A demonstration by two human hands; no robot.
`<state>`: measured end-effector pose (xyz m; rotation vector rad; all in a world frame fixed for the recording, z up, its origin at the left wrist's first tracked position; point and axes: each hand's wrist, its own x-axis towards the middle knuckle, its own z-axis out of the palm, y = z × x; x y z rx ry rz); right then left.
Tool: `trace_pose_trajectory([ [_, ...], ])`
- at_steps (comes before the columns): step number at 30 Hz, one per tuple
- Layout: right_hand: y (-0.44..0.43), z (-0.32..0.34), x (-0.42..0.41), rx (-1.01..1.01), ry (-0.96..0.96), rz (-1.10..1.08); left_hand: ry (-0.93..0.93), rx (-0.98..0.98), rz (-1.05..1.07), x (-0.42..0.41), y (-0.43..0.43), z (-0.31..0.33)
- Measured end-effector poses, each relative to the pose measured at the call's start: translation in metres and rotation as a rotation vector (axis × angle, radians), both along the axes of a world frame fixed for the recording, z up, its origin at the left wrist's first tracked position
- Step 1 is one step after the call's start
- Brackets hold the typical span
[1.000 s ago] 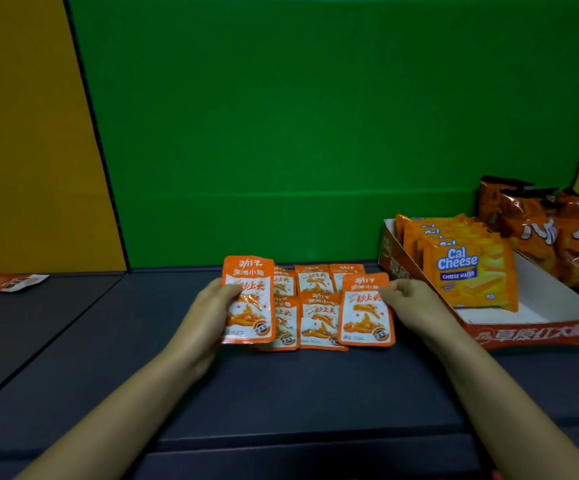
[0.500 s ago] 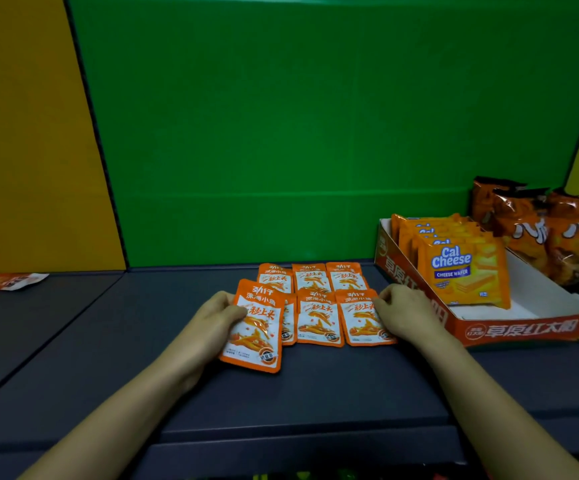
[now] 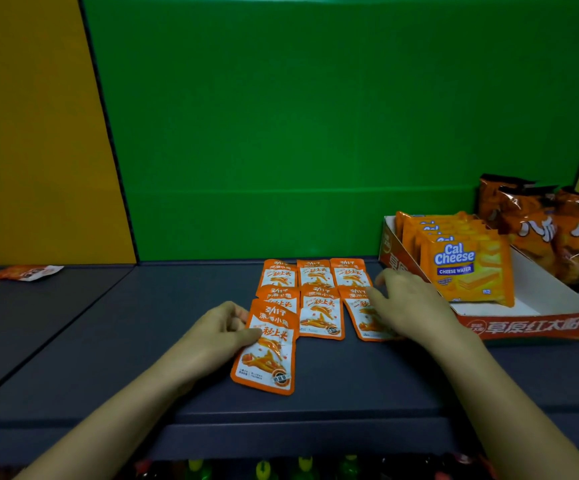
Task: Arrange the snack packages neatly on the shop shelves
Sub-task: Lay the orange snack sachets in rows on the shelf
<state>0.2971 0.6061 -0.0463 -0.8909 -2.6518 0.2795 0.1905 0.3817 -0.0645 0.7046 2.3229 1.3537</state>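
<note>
Left hand [image 3: 218,336] grips front packet [image 3: 267,351] | right hand [image 3: 409,303] rests on right packet [image 3: 359,315]

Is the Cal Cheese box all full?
Not full. The box holds Cal Cheese packs standing along its left; bare white floor shows beside them.

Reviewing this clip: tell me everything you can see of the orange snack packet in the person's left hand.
The flat orange-and-white foil snack packet is a small glossy sachet with an orange border, white Chinese lettering on top and a picture of orange food on a white panel. It looks sealed and slightly crinkled. It sits tilted, top leaning right, nearest the front of the dark grey shelf. The left hand pinches its left edge, thumb on the front. Its top overlaps a matching orange packet behind.
</note>
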Motion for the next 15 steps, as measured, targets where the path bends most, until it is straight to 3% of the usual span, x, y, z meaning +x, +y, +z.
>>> trace_pose_trajectory([
  [8, -0.014, 0.006, 0.001, 0.060, 0.043, 0.112, 0.545, -0.465, 0.004, 0.010, -0.001, -0.007],
  [11, -0.020, 0.008, 0.000, 0.078, 0.064, 0.157, 0.707, -0.477, 0.058, 0.015, -0.002, -0.005],
  [15, -0.042, 0.015, -0.005, 0.112, 0.123, 0.324, 1.048, -0.344, 0.180, 0.006, -0.015, -0.001],
])
